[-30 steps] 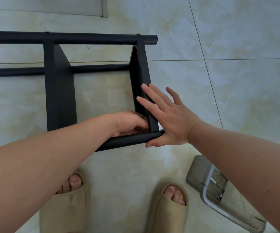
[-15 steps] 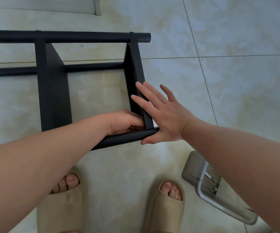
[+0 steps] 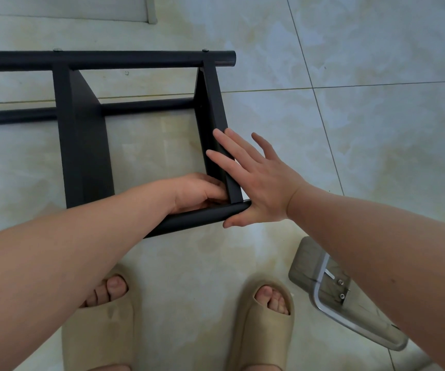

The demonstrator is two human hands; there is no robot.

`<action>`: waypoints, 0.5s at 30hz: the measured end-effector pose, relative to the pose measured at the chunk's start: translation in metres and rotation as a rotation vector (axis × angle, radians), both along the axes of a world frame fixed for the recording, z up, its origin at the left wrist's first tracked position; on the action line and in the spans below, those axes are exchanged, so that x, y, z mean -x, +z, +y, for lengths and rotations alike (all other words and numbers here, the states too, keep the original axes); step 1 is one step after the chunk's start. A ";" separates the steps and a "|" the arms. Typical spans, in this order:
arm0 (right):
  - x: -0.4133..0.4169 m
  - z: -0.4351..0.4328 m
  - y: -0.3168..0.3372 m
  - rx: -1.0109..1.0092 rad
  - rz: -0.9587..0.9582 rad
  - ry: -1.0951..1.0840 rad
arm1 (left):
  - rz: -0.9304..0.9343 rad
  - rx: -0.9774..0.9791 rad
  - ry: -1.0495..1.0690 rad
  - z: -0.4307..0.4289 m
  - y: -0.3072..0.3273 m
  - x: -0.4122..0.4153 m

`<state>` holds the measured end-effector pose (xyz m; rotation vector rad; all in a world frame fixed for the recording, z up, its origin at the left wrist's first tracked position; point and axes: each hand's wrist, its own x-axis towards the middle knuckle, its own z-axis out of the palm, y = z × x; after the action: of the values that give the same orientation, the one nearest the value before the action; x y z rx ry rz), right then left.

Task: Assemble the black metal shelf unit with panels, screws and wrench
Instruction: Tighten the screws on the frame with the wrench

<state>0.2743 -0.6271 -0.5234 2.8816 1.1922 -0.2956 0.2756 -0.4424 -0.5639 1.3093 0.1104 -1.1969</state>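
A black metal shelf unit (image 3: 82, 145) is lying on its side on the pale tiled floor (image 3: 376, 129), running off towards the floor's left edge, as a person works on its end joint. The right hand (image 3: 259, 183) is pressing flat, fingers straight, against the outer face of the black end panel (image 3: 210, 103), with the thumb sitting under the tip of the near black round tube (image 3: 194, 219). The left hand (image 3: 200, 192) is reaching into the inside corner where that panel meets the near tube; its fingers are curling there, but whether they are gripping a screw or tool cannot be told. Two small screw heads (image 3: 204, 50) are showing on the far black tube (image 3: 109, 60), suggesting that side is already fastened, and two panels are standing between the tubes. The near corner appears to be the joint in hand, with more fastening likely remaining. A clear plastic tray (image 3: 307, 263) holding loose screws (image 3: 340, 283) is waiting just beside the person's beige slippers (image 3: 264, 330).
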 end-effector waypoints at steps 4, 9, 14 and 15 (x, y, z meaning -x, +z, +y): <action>0.000 0.000 0.000 -0.007 -0.001 0.002 | 0.040 0.037 0.025 0.001 -0.002 -0.001; 0.000 0.000 0.000 -0.002 -0.008 0.003 | 0.129 0.128 0.033 0.003 -0.004 -0.003; 0.001 0.000 0.000 0.000 -0.006 0.002 | 0.037 0.002 -0.074 0.000 0.002 -0.001; 0.001 0.000 0.000 0.001 -0.005 0.002 | 0.009 -0.010 -0.062 0.000 0.002 -0.001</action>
<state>0.2738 -0.6267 -0.5233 2.8780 1.1941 -0.2887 0.2764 -0.4419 -0.5623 1.3246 0.0826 -1.2560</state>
